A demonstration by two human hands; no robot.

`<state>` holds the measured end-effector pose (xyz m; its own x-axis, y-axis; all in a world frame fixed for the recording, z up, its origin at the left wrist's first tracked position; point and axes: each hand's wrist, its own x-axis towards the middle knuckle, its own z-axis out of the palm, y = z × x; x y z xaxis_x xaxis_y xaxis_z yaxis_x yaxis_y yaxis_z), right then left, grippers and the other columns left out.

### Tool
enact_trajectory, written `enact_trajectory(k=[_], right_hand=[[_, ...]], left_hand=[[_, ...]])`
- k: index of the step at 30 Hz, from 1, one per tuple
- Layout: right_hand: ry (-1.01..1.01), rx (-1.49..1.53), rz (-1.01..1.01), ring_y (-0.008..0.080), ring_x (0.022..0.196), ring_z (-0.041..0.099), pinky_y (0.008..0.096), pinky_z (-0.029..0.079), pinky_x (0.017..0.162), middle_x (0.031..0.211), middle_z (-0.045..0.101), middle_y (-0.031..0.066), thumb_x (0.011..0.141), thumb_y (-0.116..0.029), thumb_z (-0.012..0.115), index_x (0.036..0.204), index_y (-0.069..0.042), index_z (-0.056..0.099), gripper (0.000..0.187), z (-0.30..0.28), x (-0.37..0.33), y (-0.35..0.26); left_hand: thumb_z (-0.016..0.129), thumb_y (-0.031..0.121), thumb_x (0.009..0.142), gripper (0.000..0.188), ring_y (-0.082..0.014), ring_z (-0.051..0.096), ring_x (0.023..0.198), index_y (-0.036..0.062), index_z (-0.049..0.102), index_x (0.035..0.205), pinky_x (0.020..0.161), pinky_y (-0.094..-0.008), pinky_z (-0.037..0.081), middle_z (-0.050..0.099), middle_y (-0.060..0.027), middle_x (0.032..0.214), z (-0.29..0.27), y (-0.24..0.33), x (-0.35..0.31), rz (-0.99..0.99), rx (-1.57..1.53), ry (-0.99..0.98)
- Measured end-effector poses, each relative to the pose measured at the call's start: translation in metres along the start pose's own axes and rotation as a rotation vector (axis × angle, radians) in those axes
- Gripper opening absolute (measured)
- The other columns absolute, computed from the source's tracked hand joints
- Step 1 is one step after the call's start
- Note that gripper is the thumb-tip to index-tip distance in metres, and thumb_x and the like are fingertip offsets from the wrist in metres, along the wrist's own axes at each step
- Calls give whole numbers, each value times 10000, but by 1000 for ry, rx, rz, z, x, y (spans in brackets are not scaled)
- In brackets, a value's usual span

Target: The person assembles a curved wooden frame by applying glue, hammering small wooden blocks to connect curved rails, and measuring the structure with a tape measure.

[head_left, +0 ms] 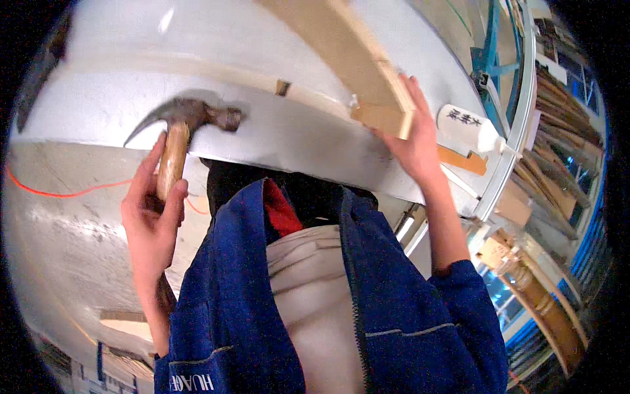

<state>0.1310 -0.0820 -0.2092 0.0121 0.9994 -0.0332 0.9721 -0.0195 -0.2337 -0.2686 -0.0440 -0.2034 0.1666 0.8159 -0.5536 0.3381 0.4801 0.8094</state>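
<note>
While a dark-metal, wood-handled claw hammer [177,136] is grasped by the left fingers [153,156] at ten o'clock, the angular pale-wood frame [348,52] on the smooth grey table [282,131], at one o'clock, is apparently steadied by extended right fingers [420,102].

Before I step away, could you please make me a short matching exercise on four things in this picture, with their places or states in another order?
Things:
1. claw hammer
2. white bottle
3. wooden piece
4. orange cord

Places or states:
A. touched by the right grip
B. a thin curve toward the picture's left
C. near the right edge of the grey table
D. held by its handle in the left grip

Right pairs: 1-D, 2-C, 3-A, 4-B.
</note>
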Motion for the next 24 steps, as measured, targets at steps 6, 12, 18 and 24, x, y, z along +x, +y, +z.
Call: enact_trajectory(k=[6, 12, 18, 24], right_hand=[[316, 377, 236, 350, 1193, 622, 433, 511, 1037, 1273, 658, 190, 717, -264, 912, 1149, -3, 716, 541, 29, -33, -41], [569, 416, 394, 346, 1184, 632, 455, 511, 1032, 1182, 706, 143, 751, -152, 819, 1067, 2, 733, 363, 51, -28, -61], [669, 486, 383, 329, 1183, 631, 448, 515, 1034, 1153, 701, 119, 696, -127, 790, 1095, -10, 723, 421, 67, -24, -65], [763, 503, 435, 315, 1187, 629, 452, 512, 1049, 1150, 696, 106, 691, -124, 781, 1106, -11, 708, 437, 83, -29, -68]], left_hand=[[716, -36, 860, 545, -240, 641, 1248, -15, 607, 1394, 1055, -363, 480, 664, -185, 1367, -11, 148, -18, 436, 461, -145], [672, 2, 938, 471, -157, 685, 958, 73, 614, 1400, 854, -310, 545, 732, -178, 1163, 135, 289, 80, 969, 680, -591], [703, 6, 902, 500, -230, 704, 953, 98, 628, 1387, 882, -363, 556, 739, -167, 1156, 260, 315, 171, 978, 1366, -990], [717, 47, 892, 481, -287, 712, 864, 133, 661, 1361, 836, -383, 558, 750, -182, 1024, 323, 317, 171, 970, 1470, -1302]])
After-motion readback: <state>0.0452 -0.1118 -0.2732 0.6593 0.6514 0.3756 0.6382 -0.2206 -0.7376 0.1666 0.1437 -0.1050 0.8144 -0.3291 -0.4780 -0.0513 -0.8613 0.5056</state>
